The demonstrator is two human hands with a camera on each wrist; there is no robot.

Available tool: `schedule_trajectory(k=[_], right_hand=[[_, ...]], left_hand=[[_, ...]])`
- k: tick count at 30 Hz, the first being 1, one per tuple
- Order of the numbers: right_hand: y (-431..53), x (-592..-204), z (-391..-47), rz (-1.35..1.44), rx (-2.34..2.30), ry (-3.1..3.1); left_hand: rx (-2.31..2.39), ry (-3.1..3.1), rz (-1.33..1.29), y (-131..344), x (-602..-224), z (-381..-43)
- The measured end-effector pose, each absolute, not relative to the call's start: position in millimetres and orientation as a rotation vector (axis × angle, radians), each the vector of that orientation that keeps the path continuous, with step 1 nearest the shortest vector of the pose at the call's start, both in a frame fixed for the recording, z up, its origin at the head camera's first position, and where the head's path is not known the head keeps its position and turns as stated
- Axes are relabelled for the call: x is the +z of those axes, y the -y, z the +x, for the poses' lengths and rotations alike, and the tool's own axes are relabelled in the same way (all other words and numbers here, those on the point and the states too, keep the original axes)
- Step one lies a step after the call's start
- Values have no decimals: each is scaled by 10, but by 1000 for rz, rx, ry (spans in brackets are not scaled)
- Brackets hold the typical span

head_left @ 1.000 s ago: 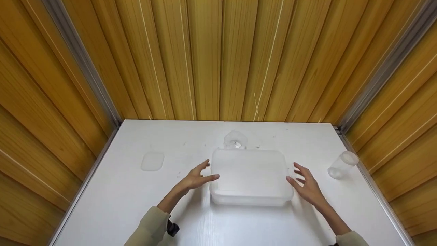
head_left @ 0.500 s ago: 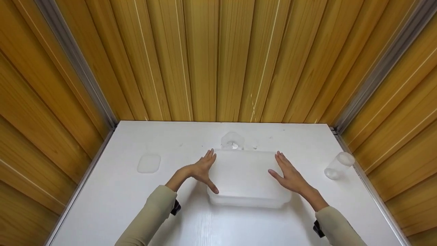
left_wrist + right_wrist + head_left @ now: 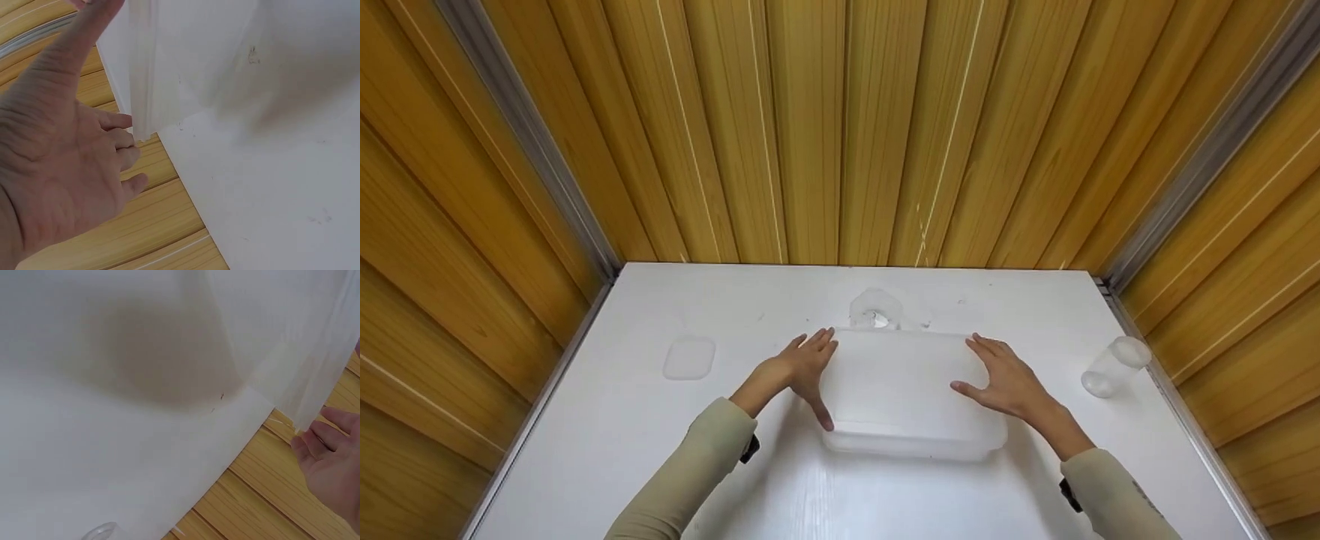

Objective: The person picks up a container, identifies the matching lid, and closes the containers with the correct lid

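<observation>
A translucent, rectangular plastic box (image 3: 915, 447) lies on the white table, with a flat frosted lid (image 3: 900, 382) on top. My left hand (image 3: 802, 371) spans the lid's left edge, its fingers at the back corner and its thumb near the front corner. On the right side, my right hand (image 3: 1011, 381) lays its fingers at the back corner, with its thumb stretched over the lid. In the left wrist view, the left fingertips (image 3: 126, 154) meet the box's rim. The right wrist view has the right fingertips (image 3: 306, 441) at the rim too; that thumb is mostly hidden.
A clear jar (image 3: 1116, 366) lies or leans at the table's right; its exact pose is hard to tell. At the left lies a small, square translucent lid (image 3: 689, 358). Just behind the box sits another clear plastic item (image 3: 875, 306). Wood-patterned walls (image 3: 810, 150) enclose the table (image 3: 622, 450).
Both hands have come in from beside the box onto the lid's side edges. The left thumb moved toward the front corner, and the right hand moved inward over the lid.
</observation>
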State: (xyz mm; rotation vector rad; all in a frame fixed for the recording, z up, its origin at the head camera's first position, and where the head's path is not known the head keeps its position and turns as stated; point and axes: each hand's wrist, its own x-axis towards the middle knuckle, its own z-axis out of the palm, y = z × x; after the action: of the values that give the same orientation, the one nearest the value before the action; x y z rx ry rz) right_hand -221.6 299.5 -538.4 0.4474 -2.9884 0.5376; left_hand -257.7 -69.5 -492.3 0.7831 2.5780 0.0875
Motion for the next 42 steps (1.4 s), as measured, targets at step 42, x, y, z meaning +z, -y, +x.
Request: schedule_trajectory(k=[42], right_hand=[[-2705,-4976,-2357,542,464,3361]], left_hand=[[-109,-2471,746,469,-4843,-2608]])
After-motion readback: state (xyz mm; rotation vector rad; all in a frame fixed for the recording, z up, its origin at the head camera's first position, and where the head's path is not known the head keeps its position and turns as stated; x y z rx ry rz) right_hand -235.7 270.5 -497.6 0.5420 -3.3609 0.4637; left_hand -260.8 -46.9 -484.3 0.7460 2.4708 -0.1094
